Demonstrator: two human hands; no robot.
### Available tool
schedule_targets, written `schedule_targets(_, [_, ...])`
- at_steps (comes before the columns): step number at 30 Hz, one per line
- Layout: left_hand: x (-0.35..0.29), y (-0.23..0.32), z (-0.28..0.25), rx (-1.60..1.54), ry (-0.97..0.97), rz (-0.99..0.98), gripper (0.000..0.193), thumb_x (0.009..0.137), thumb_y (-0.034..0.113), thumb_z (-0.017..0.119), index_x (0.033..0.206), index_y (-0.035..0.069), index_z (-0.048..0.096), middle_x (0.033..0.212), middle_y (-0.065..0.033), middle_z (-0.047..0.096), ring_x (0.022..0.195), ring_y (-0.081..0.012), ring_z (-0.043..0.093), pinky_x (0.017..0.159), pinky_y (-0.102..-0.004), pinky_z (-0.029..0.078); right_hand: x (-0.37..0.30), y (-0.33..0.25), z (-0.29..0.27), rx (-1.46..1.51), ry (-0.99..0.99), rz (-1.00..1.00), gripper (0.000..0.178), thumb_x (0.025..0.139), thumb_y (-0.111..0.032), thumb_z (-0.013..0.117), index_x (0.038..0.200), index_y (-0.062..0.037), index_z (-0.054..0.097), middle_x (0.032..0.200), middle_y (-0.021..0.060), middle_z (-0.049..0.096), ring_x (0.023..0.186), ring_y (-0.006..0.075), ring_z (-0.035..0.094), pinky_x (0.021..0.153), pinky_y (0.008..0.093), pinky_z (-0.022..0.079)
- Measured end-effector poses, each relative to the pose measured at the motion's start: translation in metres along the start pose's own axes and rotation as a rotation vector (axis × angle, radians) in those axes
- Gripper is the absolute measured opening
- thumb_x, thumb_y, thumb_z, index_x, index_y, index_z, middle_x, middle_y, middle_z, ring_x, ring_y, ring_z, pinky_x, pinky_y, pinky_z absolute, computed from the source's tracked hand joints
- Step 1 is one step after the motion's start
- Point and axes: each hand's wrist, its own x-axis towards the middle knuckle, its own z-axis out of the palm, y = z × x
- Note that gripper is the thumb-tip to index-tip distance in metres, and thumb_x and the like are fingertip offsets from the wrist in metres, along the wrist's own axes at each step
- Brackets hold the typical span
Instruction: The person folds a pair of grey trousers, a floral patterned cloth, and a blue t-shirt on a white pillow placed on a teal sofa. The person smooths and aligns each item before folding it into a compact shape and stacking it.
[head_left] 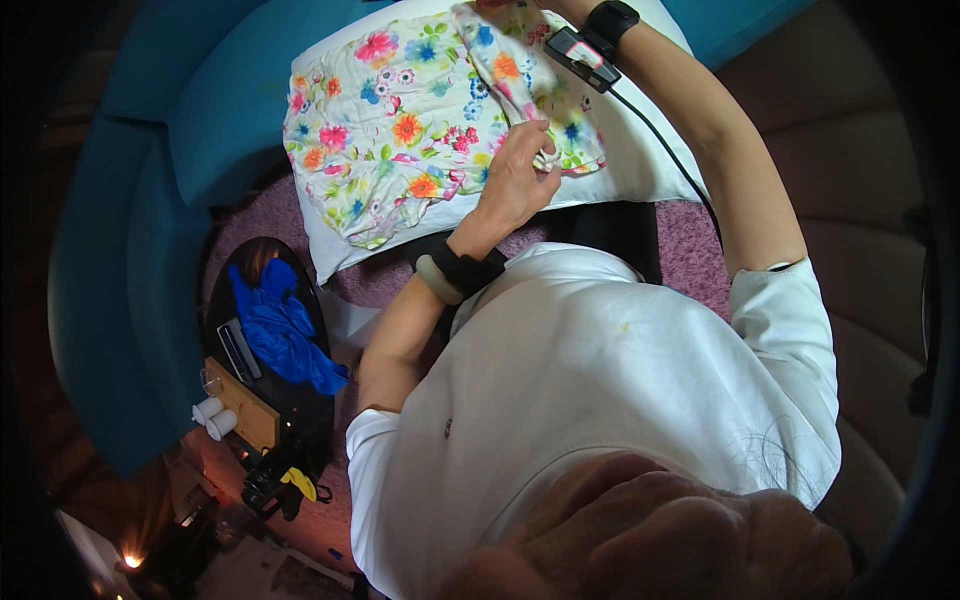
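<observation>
A white cloth printed with bright flowers (405,130) lies spread and rumpled over a large white pillow (650,150) in front of me. My left hand (515,178) is at the cloth's near right part, its fingers curled and a bunched bit of fabric showing between thumb and fingertips. At the top edge of the picture, my right hand (568,8) reaches the far side of the cloth; its fingers are cut off from view. Part of the cloth forms a raised fold running from the far edge toward my left hand.
A black cable (660,135) runs from a small device (583,60) at my right wrist. To the left, a dark oval table (225,290) bears a blue cloth (285,325), a wooden board (243,405) and white cups (220,424). A teal sofa (120,270) curves around.
</observation>
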Motion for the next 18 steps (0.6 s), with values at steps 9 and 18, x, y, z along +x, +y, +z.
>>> schedule_targets(9, [-0.003,0.013,-0.016,0.265,0.140,0.046,0.022,0.078,0.015,0.074,0.094,0.005,0.062,0.091,-0.0096,0.064,0.091,-0.0300,0.064,0.078,-0.0386,0.050,-0.093,0.009,0.033,-0.266,0.364,-0.339,0.043,0.098,-0.034,0.053,0.129,-0.0038,0.057,0.124,0.0238,0.060,0.116,0.0372,0.058,0.099,0.0477,0.047])
schedule_targets(18, [-0.014,-0.014,0.022,0.660,-0.184,0.098,0.072,0.093,0.055,0.056,0.149,0.010,0.044,0.155,-0.0173,0.035,0.149,-0.0336,0.023,0.111,-0.0705,0.010,-0.130,0.027,0.081,-0.945,0.219,-0.401,0.052,0.106,-0.039,0.040,0.156,-0.0277,0.032,0.161,0.0034,0.031,0.150,0.0234,0.025,0.119,0.0531,0.019])
